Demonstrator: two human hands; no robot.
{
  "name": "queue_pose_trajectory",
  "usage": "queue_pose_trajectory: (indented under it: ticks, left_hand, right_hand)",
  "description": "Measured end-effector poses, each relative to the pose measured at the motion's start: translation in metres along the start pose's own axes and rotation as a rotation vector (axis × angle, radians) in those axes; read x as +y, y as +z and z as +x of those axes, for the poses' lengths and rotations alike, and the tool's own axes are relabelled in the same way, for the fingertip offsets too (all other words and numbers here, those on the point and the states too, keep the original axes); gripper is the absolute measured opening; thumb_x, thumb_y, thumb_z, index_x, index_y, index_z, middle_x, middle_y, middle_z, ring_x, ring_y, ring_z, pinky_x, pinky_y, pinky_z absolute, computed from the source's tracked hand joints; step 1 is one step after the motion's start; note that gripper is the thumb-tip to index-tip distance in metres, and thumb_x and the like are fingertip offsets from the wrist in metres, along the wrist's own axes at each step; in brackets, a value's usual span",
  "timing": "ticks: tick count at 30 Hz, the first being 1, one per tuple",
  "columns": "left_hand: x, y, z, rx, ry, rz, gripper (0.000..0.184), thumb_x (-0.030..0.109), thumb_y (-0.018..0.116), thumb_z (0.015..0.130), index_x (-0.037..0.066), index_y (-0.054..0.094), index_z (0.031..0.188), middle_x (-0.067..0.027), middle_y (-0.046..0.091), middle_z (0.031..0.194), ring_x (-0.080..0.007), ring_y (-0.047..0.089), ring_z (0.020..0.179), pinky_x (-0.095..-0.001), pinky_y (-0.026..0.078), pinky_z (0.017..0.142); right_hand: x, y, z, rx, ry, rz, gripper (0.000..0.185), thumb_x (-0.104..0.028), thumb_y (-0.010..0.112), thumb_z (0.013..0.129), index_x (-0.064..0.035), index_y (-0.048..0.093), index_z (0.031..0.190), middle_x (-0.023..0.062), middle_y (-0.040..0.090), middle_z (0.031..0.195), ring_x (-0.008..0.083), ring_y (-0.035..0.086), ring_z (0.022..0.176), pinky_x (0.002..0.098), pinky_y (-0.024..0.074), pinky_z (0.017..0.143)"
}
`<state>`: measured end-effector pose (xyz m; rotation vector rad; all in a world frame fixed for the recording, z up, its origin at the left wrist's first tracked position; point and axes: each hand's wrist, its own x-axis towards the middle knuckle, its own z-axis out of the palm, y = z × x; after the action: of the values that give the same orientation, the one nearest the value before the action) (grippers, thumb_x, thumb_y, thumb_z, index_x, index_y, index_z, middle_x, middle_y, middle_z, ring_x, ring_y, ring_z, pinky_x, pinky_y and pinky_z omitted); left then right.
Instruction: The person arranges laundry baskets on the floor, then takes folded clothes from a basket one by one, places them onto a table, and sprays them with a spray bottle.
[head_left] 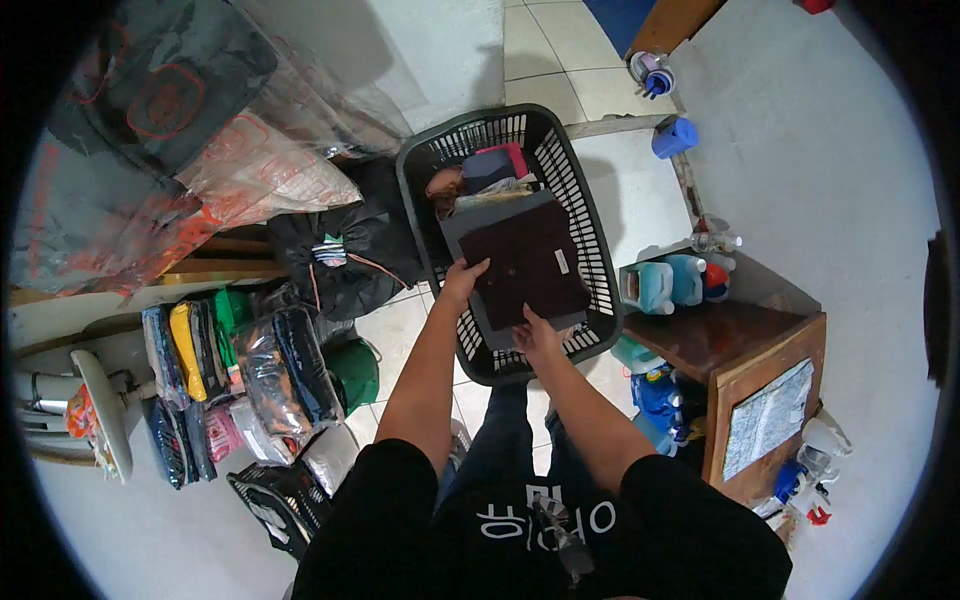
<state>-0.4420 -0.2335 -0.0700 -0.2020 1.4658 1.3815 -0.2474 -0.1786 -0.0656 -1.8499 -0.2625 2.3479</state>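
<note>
A folded dark brown cloth item (525,265) with a small white label lies over a black plastic laundry basket (597,250). My left hand (466,280) grips its left edge, the thumb on top and the other fingers mostly hidden beneath. At the near edge, my right hand (538,335) is closed on it too, the thumb lying over the fabric. Under it shows a grey folded cloth (458,228). Further back in the basket are a dark blue folded piece (486,170), a pink piece (516,158) and a brown bundle (444,183).
Left of the basket sits a black drawstring bag (370,235). Plastic-wrapped clothes (290,370) are stacked at left, beside a green bucket (354,375). On the right a wooden cabinet (735,350) holds several bottles (655,287). A blue cup (675,138) is near the wall.
</note>
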Motion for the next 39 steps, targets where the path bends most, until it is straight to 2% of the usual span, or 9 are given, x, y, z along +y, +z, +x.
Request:
queue_pose_trajectory:
  ticks: [8,15,19,22,28,31,33,37,39]
  left_hand:
    - [0.044,0.022,-0.052,-0.15,-0.003,-0.143,0.035,0.006,0.06,0.075,0.007,0.051,0.109,-0.0047,0.06,0.097,-0.0201,0.058,0.091,-0.0354,0.048,0.078]
    - [0.03,0.004,-0.077,-0.322,-0.24,-0.109,0.011,0.011,0.058,0.074,0.006,0.058,0.084,-0.0064,0.061,0.088,-0.022,0.057,0.083,-0.0383,0.047,0.076]
    - [0.041,0.031,-0.144,-0.469,-0.271,-0.111,0.036,0.015,0.056,0.079,0.005,0.054,0.113,-0.0081,0.058,0.108,-0.0229,0.057,0.099,-0.0389,0.047,0.083]
    - [0.022,0.067,-0.176,-0.423,-0.283,0.063,0.04,0.024,0.059,0.082,0.007,0.052,0.118,-0.0057,0.059,0.112,-0.0208,0.056,0.1,-0.0346,0.047,0.083]
    - [-0.014,0.202,-0.276,-0.849,-0.353,0.351,0.06,0.009,0.063,0.075,0.003,0.04,0.13,-0.0081,0.052,0.123,-0.0197,0.049,0.115,-0.0334,0.034,0.101]
    - [-0.048,0.295,-0.339,-0.995,-0.132,0.505,0.071,0.007,0.064,0.073,0.001,0.031,0.136,-0.0104,0.045,0.131,-0.0198,0.04,0.123,-0.0329,0.028,0.105]
    - [-0.088,0.355,-0.374,-1.105,-0.07,0.51,0.078,0.009,0.065,0.073,0.001,0.024,0.139,-0.0109,0.037,0.137,-0.0193,0.035,0.126,-0.0321,0.025,0.106]
    - [-0.173,0.468,-0.42,-1.431,0.0,0.461,0.07,0.015,0.065,0.075,0.002,0.031,0.135,-0.0094,0.044,0.13,-0.0195,0.042,0.119,-0.0327,0.033,0.101]
    - [-0.247,0.509,-0.406,-1.506,0.286,0.539,0.06,0.009,0.059,0.081,0.001,0.032,0.133,-0.0096,0.046,0.127,-0.0186,0.045,0.115,-0.0329,0.036,0.099]
  right_hand:
    - [-0.024,0.013,-0.046,-0.041,-0.283,0.067,0.053,0.003,0.062,0.074,-0.0122,0.04,0.12,0.0088,0.05,0.117,0.0271,0.051,0.107,0.0439,0.0456,0.084]
    - [-0.081,-0.013,-0.141,-0.303,-0.458,-0.146,0.064,0.007,0.057,0.073,-0.0099,0.032,0.13,0.0099,0.049,0.121,0.0238,0.05,0.109,0.0371,0.0436,0.091]
    - [-0.097,-0.055,-0.186,-0.391,-0.509,-0.336,0.068,0.005,0.059,0.072,-0.0076,0.032,0.133,0.009,0.05,0.122,0.0202,0.049,0.11,0.0328,0.04,0.094]
    - [-0.103,-0.1,-0.231,-0.417,-0.457,-0.405,0.069,0.004,0.058,0.073,-0.0064,0.03,0.136,0.0087,0.048,0.124,0.0178,0.047,0.113,0.0317,0.0377,0.096]
    - [-0.107,-0.256,-0.33,-0.448,-0.646,-0.435,0.067,0.002,0.056,0.074,-0.0053,0.031,0.136,0.0075,0.045,0.127,0.0175,0.042,0.117,0.0314,0.032,0.1]
    - [-0.098,-0.371,-0.369,-0.302,-0.967,-0.524,0.061,0.001,0.057,0.076,-0.0039,0.036,0.133,0.0067,0.047,0.124,0.017,0.043,0.115,0.0318,0.0334,0.098]
    - [-0.098,-0.421,-0.437,-0.052,-0.885,-0.367,0.055,0.0,0.058,0.076,-0.0023,0.04,0.128,0.0075,0.051,0.119,0.0178,0.048,0.109,0.0313,0.0381,0.094]
    - [-0.081,-0.525,-0.52,0.384,-1.04,-0.213,0.053,-0.003,0.057,0.077,-0.0017,0.042,0.127,0.0095,0.051,0.12,0.0194,0.048,0.11,0.032,0.0396,0.093]
    - [-0.07,-0.584,-0.528,0.526,-1.086,-0.246,0.059,-0.006,0.056,0.078,-0.0016,0.036,0.134,0.0117,0.046,0.128,0.0216,0.046,0.114,0.0311,0.0348,0.098]
